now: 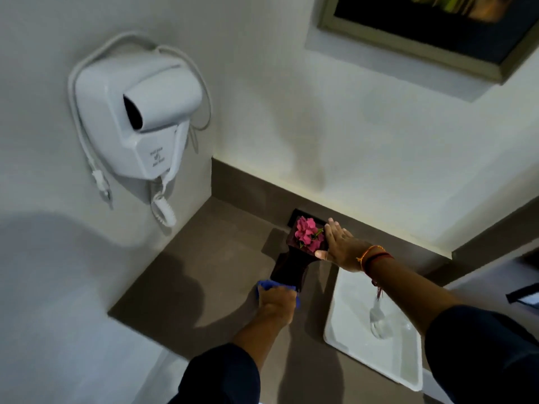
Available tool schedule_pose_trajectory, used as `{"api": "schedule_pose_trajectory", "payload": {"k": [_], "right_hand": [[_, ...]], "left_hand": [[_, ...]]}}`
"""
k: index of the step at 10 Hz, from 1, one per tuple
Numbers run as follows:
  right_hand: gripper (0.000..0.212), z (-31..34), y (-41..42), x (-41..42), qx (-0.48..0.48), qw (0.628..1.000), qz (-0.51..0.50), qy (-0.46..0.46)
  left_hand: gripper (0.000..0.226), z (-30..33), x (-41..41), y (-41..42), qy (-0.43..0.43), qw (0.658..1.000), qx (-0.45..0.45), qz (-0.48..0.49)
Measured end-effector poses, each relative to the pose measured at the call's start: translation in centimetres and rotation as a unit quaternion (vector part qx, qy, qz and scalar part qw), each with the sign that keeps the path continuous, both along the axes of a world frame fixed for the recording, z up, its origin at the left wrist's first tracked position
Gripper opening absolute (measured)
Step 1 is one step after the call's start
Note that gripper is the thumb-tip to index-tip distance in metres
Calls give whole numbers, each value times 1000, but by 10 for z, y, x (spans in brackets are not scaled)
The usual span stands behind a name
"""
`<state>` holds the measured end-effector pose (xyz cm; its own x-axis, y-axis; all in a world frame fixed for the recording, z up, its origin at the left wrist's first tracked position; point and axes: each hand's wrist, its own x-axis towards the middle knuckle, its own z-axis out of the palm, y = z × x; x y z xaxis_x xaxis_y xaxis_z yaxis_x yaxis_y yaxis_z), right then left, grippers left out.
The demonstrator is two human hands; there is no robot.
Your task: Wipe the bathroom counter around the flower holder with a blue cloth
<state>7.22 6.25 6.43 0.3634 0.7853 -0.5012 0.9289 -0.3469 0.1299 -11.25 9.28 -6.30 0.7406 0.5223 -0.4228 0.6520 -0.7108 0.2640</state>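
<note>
A dark wooden flower holder [291, 268] with pink flowers [308, 233] in its top stands on the brown bathroom counter [204, 258] near the back wall. My right hand [339, 244] grips the holder's upper rim from the right, thumb on the front edge. My left hand [277, 298] presses a blue cloth [264, 285] onto the counter right at the holder's base; most of the cloth is hidden under the hand.
A white hair dryer [140, 121] with a coiled cord hangs on the left wall. A white tray [376, 333] holding a clear glass item [379, 319] lies on the counter to the right. A framed picture [423, 27] hangs above.
</note>
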Motion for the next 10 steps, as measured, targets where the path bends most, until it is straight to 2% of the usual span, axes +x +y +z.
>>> {"api": "schedule_pose_trajectory", "payload": {"k": [1,2,3,4,5,6,7,8,9,10], "right_hand": [[95,4,-8,1,56,997,-16,50],[84,2,-33,-3,241,940,-162,181],[62,-23,-81,-9,314,867,-353,159],[72,-45,-130,-23,266,749,-531,293],[70,-58,-158,-26,303,569,-585,492],[45,-80,-162,-24,455,380,-580,559],[34,-109,-167,-24,472,352,-618,521],[32,-133,-178,-23,413,502,-635,416],[24,-134,-182,-29,382,662,-591,259],[25,-116,-182,-31,433,678,-530,269]], "left_hand": [[43,17,-16,-2,-34,999,12,-9],[39,27,-24,-15,-100,995,-13,18],[36,45,-14,-34,-184,981,-38,52],[36,62,16,-58,-268,958,-72,67],[46,61,52,-81,-315,948,-34,-27],[58,43,78,-100,-241,955,58,-161],[61,12,96,-116,-124,961,108,-221],[60,-17,105,-125,-30,955,136,-261],[58,-18,103,-123,-21,952,135,-273],[57,1,103,-116,-76,952,127,-267]]}}
